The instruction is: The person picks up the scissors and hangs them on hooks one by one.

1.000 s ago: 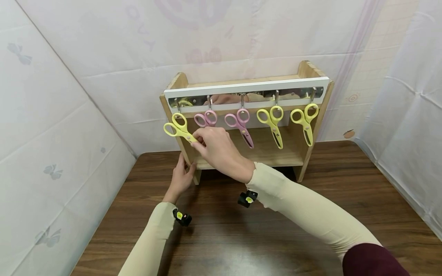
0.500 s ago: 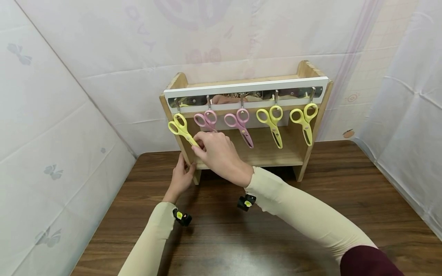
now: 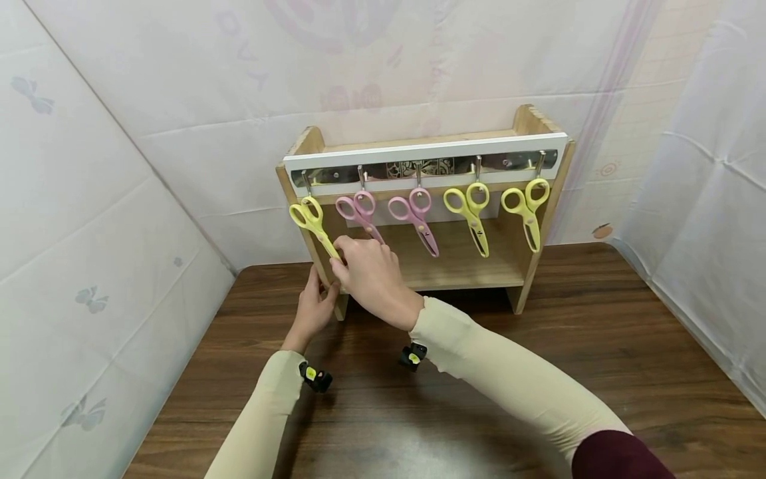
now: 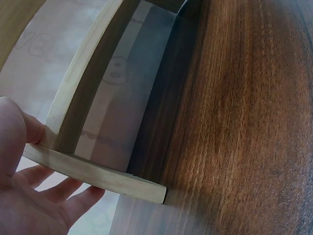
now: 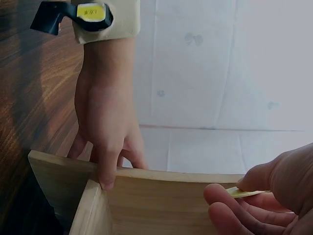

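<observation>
My right hand [image 3: 376, 278] pinches the lower end of a pair of yellow scissors [image 3: 321, 231] between thumb and fingers. One handle loop of these scissors is on the leftmost hook [image 3: 307, 179] of a metal strip. In the right wrist view only a sliver of yellow blade [image 5: 239, 192] shows between the fingertips. My left hand [image 3: 314, 313] grips the left side panel of the wooden shelf [image 4: 98, 174], thumb on the inner side and fingers on the outer. Beside the right hand, pink scissors [image 3: 358, 211] hang from the second hook, partly covered by the fingers.
Another pair of pink scissors [image 3: 415, 214] and two yellow pairs, the nearer one [image 3: 472, 214] and the far right one [image 3: 528, 209], hang along the white rail [image 3: 431, 148]. The shelf stands on a dark wood table [image 3: 509, 372], with pale cloth walls [image 3: 179, 80] behind and beside.
My right hand has moved slightly down, and the leftmost yellow scissors hang more steeply with their handle loops closer together. More of the second pair shows. My left hand has stayed in place.
</observation>
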Demonstrator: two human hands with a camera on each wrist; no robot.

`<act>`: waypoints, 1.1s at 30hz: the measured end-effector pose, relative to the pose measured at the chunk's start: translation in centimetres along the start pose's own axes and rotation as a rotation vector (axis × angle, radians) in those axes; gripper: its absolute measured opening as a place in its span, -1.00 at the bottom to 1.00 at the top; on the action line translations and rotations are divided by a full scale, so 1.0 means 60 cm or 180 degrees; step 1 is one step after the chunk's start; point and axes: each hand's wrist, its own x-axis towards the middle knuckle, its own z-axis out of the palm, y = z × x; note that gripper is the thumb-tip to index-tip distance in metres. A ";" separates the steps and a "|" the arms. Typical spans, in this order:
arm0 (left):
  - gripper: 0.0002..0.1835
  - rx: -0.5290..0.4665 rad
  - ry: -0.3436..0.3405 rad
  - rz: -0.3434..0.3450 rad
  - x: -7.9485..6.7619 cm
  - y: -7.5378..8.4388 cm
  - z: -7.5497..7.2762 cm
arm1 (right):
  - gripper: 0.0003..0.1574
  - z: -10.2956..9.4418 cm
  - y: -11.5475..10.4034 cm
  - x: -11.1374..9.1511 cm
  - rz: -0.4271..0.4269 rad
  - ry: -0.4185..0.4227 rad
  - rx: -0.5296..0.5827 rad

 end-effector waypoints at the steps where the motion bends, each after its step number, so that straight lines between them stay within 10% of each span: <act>1: -0.41 -0.0004 -0.0001 -0.0003 0.000 0.000 0.000 | -0.82 0.002 0.000 0.001 0.0003 0.0004 0.0000; 33: -0.42 0.0013 0.0007 0.0007 0.000 0.001 -0.001 | -0.86 0.025 0.000 0.012 0.0038 -0.0085 -0.0236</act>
